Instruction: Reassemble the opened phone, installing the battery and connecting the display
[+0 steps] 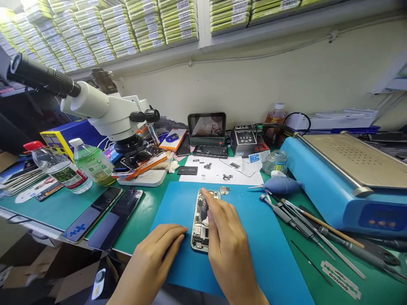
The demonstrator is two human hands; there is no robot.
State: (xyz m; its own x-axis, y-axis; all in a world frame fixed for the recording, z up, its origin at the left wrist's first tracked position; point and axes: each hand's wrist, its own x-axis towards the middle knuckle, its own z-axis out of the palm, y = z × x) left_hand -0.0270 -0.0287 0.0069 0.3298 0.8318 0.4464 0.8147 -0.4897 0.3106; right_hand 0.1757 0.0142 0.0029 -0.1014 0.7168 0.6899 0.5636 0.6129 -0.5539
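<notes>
The right hand leans over the opened phone, index finger outstretched; whether it pinches anything I cannot tell. The left hand, thumb slightly apart from its fingers, lies just beside. The phone rests on the blue mat, long axis running near to far, far end slightly right.

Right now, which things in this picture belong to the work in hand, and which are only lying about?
Probably in the work:
opened phone under the right hand
blue mat beneath it
metal part near the phone

Probably just lying about:
red-capped bottle
green bottle
razor blade
</notes>
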